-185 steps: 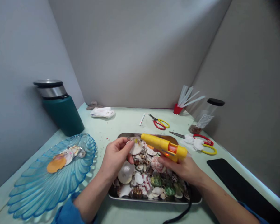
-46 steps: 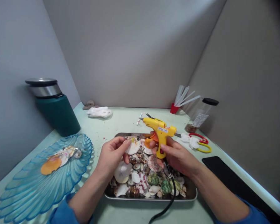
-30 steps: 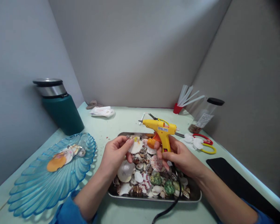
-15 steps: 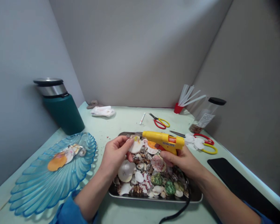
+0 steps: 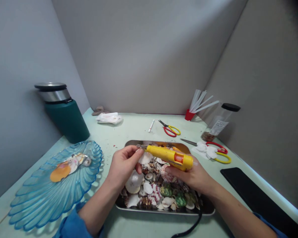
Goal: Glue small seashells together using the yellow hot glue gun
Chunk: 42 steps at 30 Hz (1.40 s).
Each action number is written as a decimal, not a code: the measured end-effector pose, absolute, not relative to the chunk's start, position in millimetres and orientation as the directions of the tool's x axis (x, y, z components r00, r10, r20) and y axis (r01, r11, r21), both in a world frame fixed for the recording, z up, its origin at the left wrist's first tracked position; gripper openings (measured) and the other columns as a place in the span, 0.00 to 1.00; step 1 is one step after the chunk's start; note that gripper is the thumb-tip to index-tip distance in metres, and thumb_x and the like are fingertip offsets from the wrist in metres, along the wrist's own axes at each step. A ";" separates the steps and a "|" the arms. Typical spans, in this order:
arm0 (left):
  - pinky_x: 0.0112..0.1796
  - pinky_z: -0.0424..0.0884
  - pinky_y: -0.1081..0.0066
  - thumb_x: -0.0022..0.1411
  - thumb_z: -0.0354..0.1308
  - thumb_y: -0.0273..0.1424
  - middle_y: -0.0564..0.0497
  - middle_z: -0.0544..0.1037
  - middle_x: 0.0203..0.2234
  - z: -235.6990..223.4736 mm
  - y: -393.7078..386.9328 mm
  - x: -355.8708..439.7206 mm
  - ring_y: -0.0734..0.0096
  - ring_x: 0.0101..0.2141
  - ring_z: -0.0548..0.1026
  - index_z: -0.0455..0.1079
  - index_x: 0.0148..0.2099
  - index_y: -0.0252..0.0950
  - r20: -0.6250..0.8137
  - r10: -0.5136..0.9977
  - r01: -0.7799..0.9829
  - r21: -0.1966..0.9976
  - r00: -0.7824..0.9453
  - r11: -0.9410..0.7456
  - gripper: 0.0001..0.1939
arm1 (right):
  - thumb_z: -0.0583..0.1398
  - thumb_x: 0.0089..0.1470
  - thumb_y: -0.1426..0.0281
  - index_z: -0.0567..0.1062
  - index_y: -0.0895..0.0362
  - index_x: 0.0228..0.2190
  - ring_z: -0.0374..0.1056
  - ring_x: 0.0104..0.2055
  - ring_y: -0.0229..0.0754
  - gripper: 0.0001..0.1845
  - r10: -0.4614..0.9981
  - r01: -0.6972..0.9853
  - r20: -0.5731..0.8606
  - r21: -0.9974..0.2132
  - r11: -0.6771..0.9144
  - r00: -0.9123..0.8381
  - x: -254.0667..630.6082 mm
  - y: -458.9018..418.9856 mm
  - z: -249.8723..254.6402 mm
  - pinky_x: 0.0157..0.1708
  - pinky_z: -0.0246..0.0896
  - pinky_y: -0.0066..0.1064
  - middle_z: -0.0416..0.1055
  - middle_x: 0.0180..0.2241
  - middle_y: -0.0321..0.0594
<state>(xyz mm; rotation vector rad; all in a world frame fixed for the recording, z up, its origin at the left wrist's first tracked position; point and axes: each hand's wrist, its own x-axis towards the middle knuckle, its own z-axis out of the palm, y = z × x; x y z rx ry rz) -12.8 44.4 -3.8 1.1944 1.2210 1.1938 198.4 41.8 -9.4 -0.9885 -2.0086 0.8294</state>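
Observation:
My left hand (image 5: 126, 161) is closed in a pinch over the tray's left part. At its thumb and fingertips is a white scallop shell (image 5: 146, 158), partly covered by the thumb. My right hand (image 5: 195, 175) is wrapped round a yellow glue gun (image 5: 167, 155), which points left. The gun's metal nozzle reaches my left fingertips and lies just above the shell. Below both hands, a metal tray (image 5: 161, 211) is full of mixed shells: a pinkish scallop (image 5: 167, 174), a round pale shell (image 5: 134, 182) and green-striped snail shells (image 5: 180, 199).
On the left are a blue glass shell-shaped dish (image 5: 57, 201) with shells in it and a green bottle (image 5: 67, 119). Scissors (image 5: 172, 129), a second pair (image 5: 222, 157), a red cup of glue sticks (image 5: 189, 115), a jar (image 5: 217, 124) and a black slab (image 5: 248, 188) stand or lie behind and right.
The glue gun has tipped and shifted slightly left and down, bringing its nozzle to my left fingertips. My left hand has barely moved.

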 end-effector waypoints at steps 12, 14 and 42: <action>0.17 0.58 0.80 0.50 0.60 0.38 0.59 0.66 0.10 -1.1 43.5 -12.6 0.79 0.12 0.65 0.68 0.28 0.34 -0.027 0.999 -0.036 0.999 -0.029 0.026 0.12 | 0.59 0.51 0.70 0.71 0.55 0.38 0.69 0.37 0.44 0.10 0.728 0.428 0.506 -0.591 0.683 -0.462 197.4 40.5 -11.9 0.37 0.63 0.34 0.73 0.38 0.44; 0.17 0.57 0.80 0.50 0.60 0.38 0.58 0.66 0.10 -0.4 43.1 -12.4 0.79 0.12 0.64 0.68 0.28 0.34 -0.030 0.999 -0.027 0.999 -0.027 0.029 0.12 | 0.59 0.50 0.71 0.71 0.55 0.40 0.69 0.39 0.45 0.13 0.710 0.429 0.525 -0.568 0.703 -0.469 198.4 41.4 -14.4 0.38 0.63 0.34 0.73 0.40 0.45; 0.20 0.63 0.80 0.50 0.62 0.37 0.60 0.66 0.13 -4.6 45.0 -15.7 0.82 0.12 0.65 0.67 0.29 0.34 -0.048 0.998 -0.177 0.983 -0.039 0.040 0.11 | 0.59 0.50 0.70 0.71 0.55 0.37 0.70 0.34 0.43 0.10 0.728 0.427 0.561 -0.590 0.686 -0.395 199.3 42.9 -15.9 0.35 0.64 0.32 0.74 0.37 0.42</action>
